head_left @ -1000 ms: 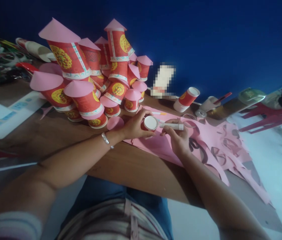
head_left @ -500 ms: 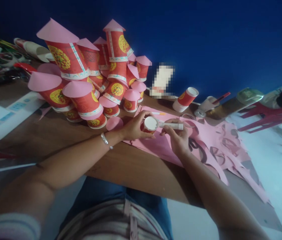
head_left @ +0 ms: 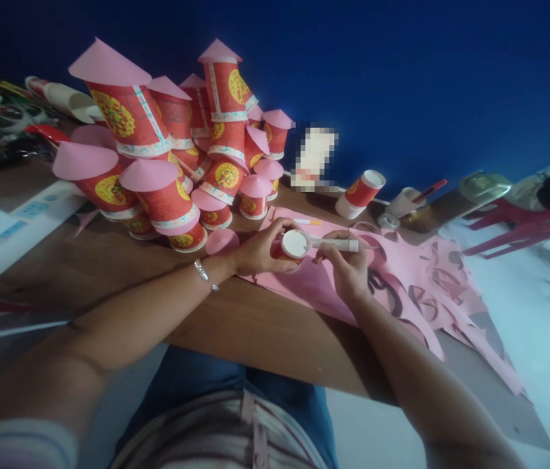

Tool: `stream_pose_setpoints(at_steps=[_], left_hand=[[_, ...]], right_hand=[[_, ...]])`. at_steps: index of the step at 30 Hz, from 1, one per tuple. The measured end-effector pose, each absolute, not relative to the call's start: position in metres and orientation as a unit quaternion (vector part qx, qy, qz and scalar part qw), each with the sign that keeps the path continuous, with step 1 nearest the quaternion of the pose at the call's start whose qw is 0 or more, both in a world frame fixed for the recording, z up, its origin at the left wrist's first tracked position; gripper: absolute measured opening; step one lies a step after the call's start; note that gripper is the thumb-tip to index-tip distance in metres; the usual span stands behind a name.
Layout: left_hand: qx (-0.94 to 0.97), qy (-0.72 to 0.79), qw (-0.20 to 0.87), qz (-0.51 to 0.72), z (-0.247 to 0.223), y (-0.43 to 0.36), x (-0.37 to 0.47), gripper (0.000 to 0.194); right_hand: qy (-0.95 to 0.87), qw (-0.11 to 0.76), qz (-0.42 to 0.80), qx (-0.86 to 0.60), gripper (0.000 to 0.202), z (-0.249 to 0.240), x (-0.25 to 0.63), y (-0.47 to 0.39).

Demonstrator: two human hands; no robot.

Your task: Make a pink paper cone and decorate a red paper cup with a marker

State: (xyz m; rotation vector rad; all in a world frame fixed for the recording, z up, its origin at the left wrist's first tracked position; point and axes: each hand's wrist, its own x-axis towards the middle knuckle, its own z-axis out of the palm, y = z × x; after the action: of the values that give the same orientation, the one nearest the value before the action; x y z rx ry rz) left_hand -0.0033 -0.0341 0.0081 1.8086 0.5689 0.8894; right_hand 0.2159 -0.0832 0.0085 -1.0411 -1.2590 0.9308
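My left hand (head_left: 265, 251) is wrapped round a small red paper cup (head_left: 295, 245), whose white round end faces up. In my right hand (head_left: 345, 260) is a pale glue tube (head_left: 340, 245), held nearly level, with its tip at the right rim of the cup. Both hands are above pink paper (head_left: 299, 283) on the brown table (head_left: 255, 332). A pink paper cone (head_left: 222, 241) rests on the table just left of my left hand.
Several red cups with pink cone tops (head_left: 157, 189) are piled at the left. Behind the hands stands a red and white cup (head_left: 361, 194). Pink paper scraps (head_left: 431, 280) spread to the right. A white power strip (head_left: 25, 225) is at the far left.
The cup in my left hand has shifted very slightly to the right and down. The glue tube stays at its rim.
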Motion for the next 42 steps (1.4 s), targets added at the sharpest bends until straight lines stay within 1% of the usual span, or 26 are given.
stream_pose_setpoints(at_steps=[4,9,16,30,37,42], left_hand=[[0.749,0.261,0.49,0.363,0.0038,-0.0323,-0.0013,0.077],[0.766,0.296,0.45,0.351,0.0016,-0.0315,0.0002,0.072],[0.766,0.313,0.444,0.342,0.0039,-0.0326,-0.0007,0.072],[0.764,0.306,0.445,0.353,0.007,-0.0327,-0.0008,0.068],[0.77,0.305,0.439,0.348,0.0062,-0.0323,-0.0014,0.067],[0.767,0.308,0.443,0.346,0.007,-0.0328,-0.0006,0.067]], right_hand=[[-0.565,0.577,0.374,-0.456,0.029,0.0134,0.2138,-0.0858],[-0.583,0.564,0.349,-0.47,0.029,0.0162,0.2133,-0.0889],[-0.596,0.557,0.335,-0.472,0.028,0.0157,0.2139,-0.0895],[-0.593,0.54,0.339,-0.492,0.026,0.0162,0.2135,-0.0883],[-0.563,0.576,0.374,-0.461,0.031,0.0148,0.2118,-0.0868],[-0.562,0.574,0.376,-0.462,0.033,0.0151,0.2115,-0.0878]])
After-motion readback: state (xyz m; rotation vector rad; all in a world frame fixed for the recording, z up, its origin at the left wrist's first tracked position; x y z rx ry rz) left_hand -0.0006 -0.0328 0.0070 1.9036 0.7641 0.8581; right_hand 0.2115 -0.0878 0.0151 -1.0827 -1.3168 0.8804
